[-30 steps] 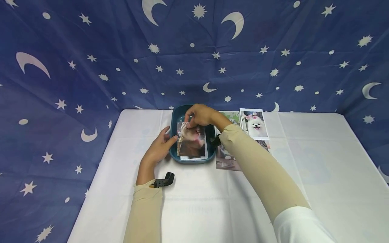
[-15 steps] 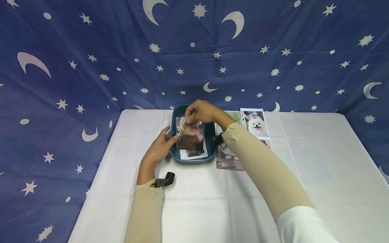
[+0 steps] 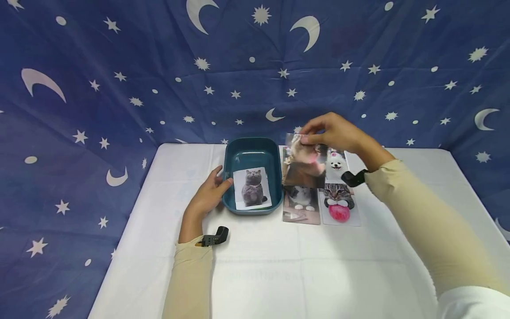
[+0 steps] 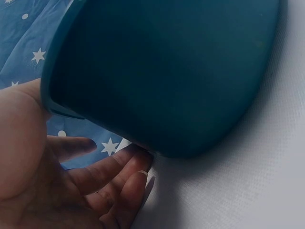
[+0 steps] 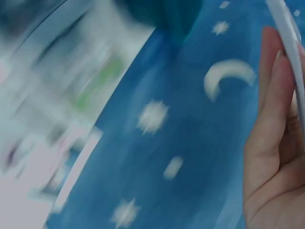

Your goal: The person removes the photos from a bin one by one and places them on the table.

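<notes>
Having moved right from over the teal tray point(image 3: 254, 155), a blurred photo point(image 3: 304, 170) is hanging above laid-out photos point(image 3: 340, 204), partly hiding them, the right hand point(image 3: 340, 133) pinching its top. The left hand point(image 3: 206, 194) is gripping the tray's edge, thumb hidden in its wrist view.

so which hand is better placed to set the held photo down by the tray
Probably the right hand: it pinches the photo above other photos, while the left hand holds the tray on its left.
</notes>
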`<state>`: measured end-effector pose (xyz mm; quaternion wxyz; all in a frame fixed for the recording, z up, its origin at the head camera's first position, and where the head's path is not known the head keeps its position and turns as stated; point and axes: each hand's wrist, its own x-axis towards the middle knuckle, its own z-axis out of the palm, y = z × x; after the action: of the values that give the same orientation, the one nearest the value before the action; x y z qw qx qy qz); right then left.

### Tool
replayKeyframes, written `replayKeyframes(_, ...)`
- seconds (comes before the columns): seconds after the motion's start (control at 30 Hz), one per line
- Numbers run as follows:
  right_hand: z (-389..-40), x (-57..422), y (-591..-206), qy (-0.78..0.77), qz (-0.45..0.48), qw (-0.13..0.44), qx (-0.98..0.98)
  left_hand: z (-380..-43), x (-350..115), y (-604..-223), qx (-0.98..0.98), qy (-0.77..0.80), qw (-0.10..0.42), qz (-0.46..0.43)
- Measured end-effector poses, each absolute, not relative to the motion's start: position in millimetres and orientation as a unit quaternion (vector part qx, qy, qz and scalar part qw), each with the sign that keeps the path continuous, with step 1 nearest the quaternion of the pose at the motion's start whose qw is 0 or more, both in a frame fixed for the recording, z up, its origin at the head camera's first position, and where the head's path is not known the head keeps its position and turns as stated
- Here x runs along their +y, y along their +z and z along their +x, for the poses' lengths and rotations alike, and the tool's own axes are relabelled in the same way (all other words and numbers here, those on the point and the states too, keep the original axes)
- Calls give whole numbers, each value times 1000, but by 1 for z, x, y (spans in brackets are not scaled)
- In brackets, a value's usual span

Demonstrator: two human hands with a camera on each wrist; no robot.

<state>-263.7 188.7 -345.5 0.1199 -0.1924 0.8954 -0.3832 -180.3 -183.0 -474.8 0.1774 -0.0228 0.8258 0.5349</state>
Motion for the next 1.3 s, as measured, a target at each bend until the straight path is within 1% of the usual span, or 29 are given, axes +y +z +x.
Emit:
replayKeyframes(0.13, -249, 248, -355, -344, -152, 128, 918, -180, -186, -476, 829, 530, 176, -22)
replayKeyframes(0.3, -230, 309, -379, -323, -114, 146, 928, -180, -189, -477, 824, 537, 180, -24)
replayKeyframes(0.53, -213, 367, -424, -344, -84, 179, 918, -180, -189, -476, 822, 541, 179, -19)
replayKeyframes(0.67, -208, 380, -448, -351, -68, 183, 916, -180, -187, -476, 822, 540, 179, -19)
replayKeyframes(0.9, -203, 382, -471, -320, -58, 158, 932, -181, -184, -476, 831, 527, 178, -13)
replayKeyframes(1.07, -202, 378, -477, -293, -53, 151, 943, -180, -184, -475, 834, 523, 178, -11)
replayKeyframes(1.3, -205, 372, -474, -232, -61, 128, 962, -181, -184, -474, 835, 521, 178, -15)
